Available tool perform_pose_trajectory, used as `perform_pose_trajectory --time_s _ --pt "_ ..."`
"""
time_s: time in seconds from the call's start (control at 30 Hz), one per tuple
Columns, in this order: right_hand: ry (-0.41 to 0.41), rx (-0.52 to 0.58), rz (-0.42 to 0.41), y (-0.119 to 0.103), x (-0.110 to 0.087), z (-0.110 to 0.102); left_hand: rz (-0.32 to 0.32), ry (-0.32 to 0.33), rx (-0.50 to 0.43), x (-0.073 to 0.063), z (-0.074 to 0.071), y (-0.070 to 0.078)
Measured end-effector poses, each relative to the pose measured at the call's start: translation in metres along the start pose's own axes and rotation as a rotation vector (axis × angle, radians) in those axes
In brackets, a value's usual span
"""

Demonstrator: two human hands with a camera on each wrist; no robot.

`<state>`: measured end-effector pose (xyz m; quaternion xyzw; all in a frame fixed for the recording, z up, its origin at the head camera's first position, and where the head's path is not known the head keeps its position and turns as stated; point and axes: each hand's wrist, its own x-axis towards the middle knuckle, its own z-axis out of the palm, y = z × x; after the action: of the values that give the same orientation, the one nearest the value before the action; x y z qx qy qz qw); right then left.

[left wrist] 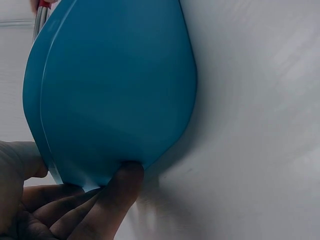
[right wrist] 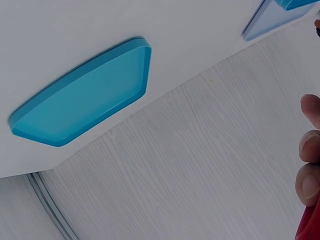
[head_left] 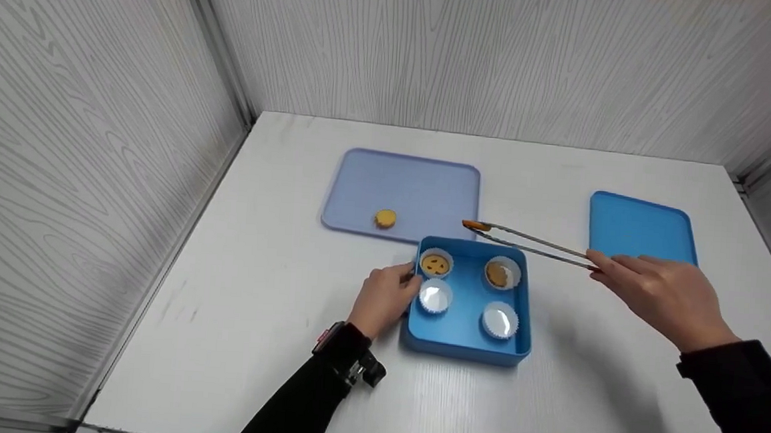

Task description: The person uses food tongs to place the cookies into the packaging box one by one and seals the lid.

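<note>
My left hand [head_left: 384, 298] grips the left wall of a blue box [head_left: 464, 352], thumb at the rim and fingers against the outer side [left wrist: 115, 100]. Inside stand white paper cups: the back left one holds a cookie with dark spots [head_left: 435, 265], and the back right one holds a tilted cookie [head_left: 496, 275]. The front left cup [head_left: 435, 296] and front right cup [head_left: 499, 320] hold nothing. With red-ended metal tongs [head_left: 538, 240], my right hand [head_left: 662, 294] reaches above the box's back edge. An orange-brown piece [head_left: 476, 225] shows at their tips, seen edge-on, perhaps a cookie.
Behind the box lies a pale lavender tray [head_left: 414, 185] with one round yellow cookie [head_left: 385, 218] near its front edge. A flat blue tray or lid [head_left: 639, 225] lies at the right, partly behind my right hand. Wood-grain panels [head_left: 489, 55] wall the table's left, back and right.
</note>
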<state>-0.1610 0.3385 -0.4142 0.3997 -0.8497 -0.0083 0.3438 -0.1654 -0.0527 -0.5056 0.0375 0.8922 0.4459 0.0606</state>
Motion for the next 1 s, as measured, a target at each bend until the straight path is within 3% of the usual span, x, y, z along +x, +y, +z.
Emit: perform_pose_trajectory --time_s 0.2,0.5,0.7,1.0 --pt "0.023 -0.011 -0.029 -0.001 -0.014 -0.019 0.014 0.004 0.030 0.000 0.000 0.000" --pt "-0.056 0.008 -0.007 0.002 -0.027 -0.046 -0.022 -0.004 0.026 0.001 0.001 0.002" --pt "-0.051 0.052 -0.032 0.001 -0.022 -0.062 -0.029 -0.012 0.022 0.001 0.001 0.000" --pt "-0.194 0.065 -0.021 -0.012 -0.008 -0.085 -0.040 -0.019 0.015 -0.001 -0.001 0.002"
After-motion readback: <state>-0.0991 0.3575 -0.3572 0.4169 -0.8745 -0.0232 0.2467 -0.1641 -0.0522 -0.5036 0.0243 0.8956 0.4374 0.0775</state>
